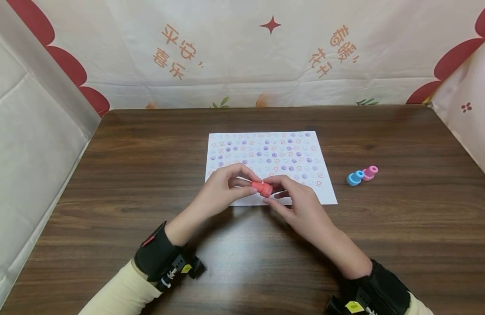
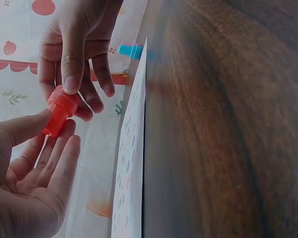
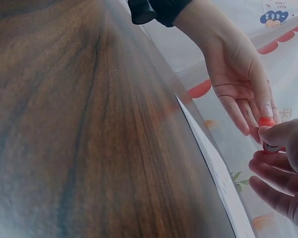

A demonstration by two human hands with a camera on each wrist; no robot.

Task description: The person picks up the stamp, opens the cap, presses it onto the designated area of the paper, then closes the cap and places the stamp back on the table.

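A small red stamp [image 1: 263, 189], narrow at one end and wide at the other, is held above the lower part of a white paper sheet [image 1: 322, 197]. My left hand [image 1: 222, 189] pinches its narrow end between thumb and fingers. At the wide end, the thumb and fingers of my right hand [image 1: 301, 203] grip the sides. The right wrist view catches a dark round face on the wide end of the stamp [image 3: 266, 121]. Rows of purple, red and pale blue stamped prints cover much of the sheet.
Right of the sheet, a blue stamp [image 1: 355, 177] and a pink stamp [image 1: 370, 173] stand side by side on the brown wooden table [image 1: 140, 175]. White printed cloth [image 1: 234, 48] hangs behind the table and along both sides.
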